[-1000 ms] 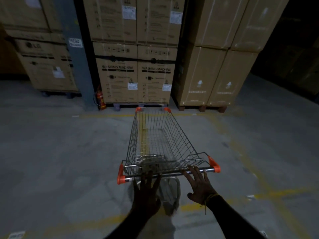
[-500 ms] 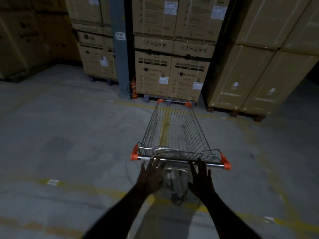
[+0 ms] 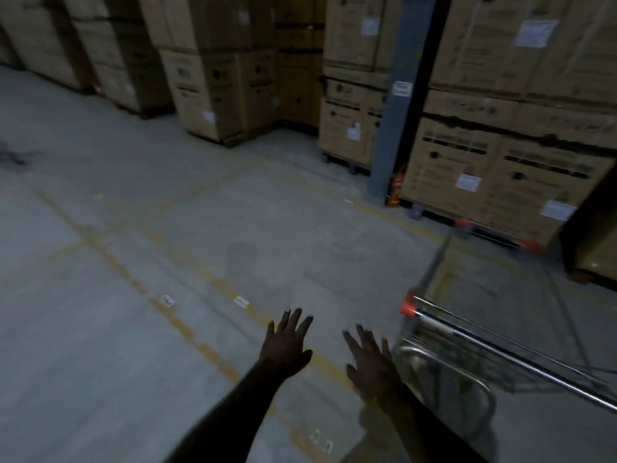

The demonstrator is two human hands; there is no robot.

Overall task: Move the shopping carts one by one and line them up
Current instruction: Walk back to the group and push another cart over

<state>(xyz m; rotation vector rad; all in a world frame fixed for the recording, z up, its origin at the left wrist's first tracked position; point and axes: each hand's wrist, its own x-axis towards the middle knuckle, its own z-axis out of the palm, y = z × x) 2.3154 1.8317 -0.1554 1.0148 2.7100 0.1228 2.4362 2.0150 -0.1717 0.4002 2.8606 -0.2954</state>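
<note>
Spreading flat, both hands hold nothing (cart right).

The shopping cart is bare silver wire mesh with a shiny silver handle bar, capped with orange plastic at its corners. The concrete floor is dull grey, crossed by worn yellow painted lines that are patchy and broken. The stacked cardboard boxes are tan-brown with black printed bands and lettering, too blurred to read, and carry small white paper labels. The pillar between them is grey-blue with a small white sign. At its foot stands a red fire extinguisher.
</note>
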